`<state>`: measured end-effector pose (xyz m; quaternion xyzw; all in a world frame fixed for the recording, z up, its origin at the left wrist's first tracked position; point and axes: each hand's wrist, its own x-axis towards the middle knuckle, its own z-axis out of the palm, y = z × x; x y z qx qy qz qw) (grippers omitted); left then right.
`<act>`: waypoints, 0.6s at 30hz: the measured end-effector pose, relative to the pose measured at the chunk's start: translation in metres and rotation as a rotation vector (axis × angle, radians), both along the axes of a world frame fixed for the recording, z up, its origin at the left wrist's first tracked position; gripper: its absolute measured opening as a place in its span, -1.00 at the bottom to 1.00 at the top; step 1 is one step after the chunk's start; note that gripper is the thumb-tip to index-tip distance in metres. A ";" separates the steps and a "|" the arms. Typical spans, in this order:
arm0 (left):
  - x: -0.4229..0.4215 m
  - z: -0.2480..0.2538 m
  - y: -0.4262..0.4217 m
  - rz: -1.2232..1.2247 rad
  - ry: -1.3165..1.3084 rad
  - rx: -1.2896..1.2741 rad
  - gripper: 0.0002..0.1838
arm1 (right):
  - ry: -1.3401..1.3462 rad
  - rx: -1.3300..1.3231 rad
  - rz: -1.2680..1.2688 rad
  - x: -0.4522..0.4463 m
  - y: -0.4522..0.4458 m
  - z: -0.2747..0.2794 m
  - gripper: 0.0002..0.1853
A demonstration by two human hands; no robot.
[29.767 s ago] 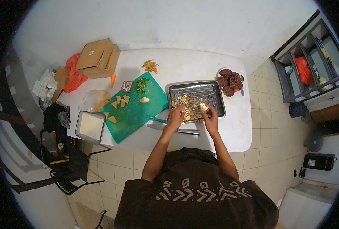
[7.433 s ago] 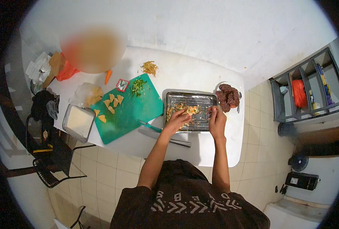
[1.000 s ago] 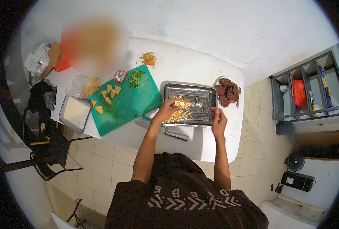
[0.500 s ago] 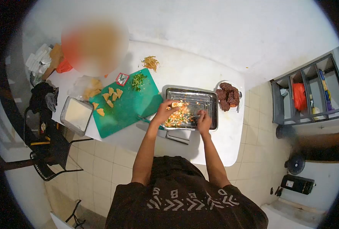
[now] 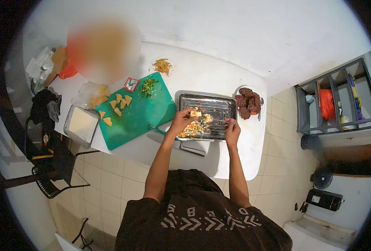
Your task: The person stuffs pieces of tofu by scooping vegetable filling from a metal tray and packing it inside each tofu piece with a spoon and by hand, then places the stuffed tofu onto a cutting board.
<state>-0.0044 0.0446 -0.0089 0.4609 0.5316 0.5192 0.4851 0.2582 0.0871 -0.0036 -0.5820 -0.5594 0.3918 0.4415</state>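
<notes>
My left hand (image 5: 183, 121) pinches a fried tofu piece (image 5: 196, 113) with pale, orange-flecked filling showing. It is held over the left side of a metal tray (image 5: 227, 101). Below it, a loose chopped vegetable mix (image 5: 196, 128) covers the tray's left half. At the tray's right side, my right hand (image 5: 232, 129) is closed on a thin utensil that looks like a spoon (image 5: 220, 121); its tip is hard to make out. Under my left wrist lies a knife (image 5: 191, 150), beside a teal-handled tool (image 5: 157, 129) partly hidden by the wrist.
Left of the tray lies a green cutting board (image 5: 131, 125) with several tofu triangles (image 5: 118, 104) and chopped greens (image 5: 149, 86). A rectangular container (image 5: 81, 125) sits at the table's left edge. A plate of dark brown food (image 5: 248, 103) stands right; shredded scraps (image 5: 162, 66) lie behind.
My right hand has moved right, from over the tray's food to its right side, with the spoon now showing. My left hand still holds the tofu in nearly the same place.
</notes>
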 end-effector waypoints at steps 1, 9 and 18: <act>0.002 0.003 0.000 -0.032 0.007 -0.074 -0.62 | -0.001 0.001 -0.001 0.000 -0.003 0.017 -0.59; 0.028 -0.016 0.006 -0.053 0.035 0.097 -0.61 | 0.122 -0.040 -0.015 -0.002 -0.014 0.078 -0.63; 0.037 -0.006 0.010 -0.147 0.041 0.022 -0.73 | 0.191 -0.025 0.121 -0.008 -0.033 0.068 -0.62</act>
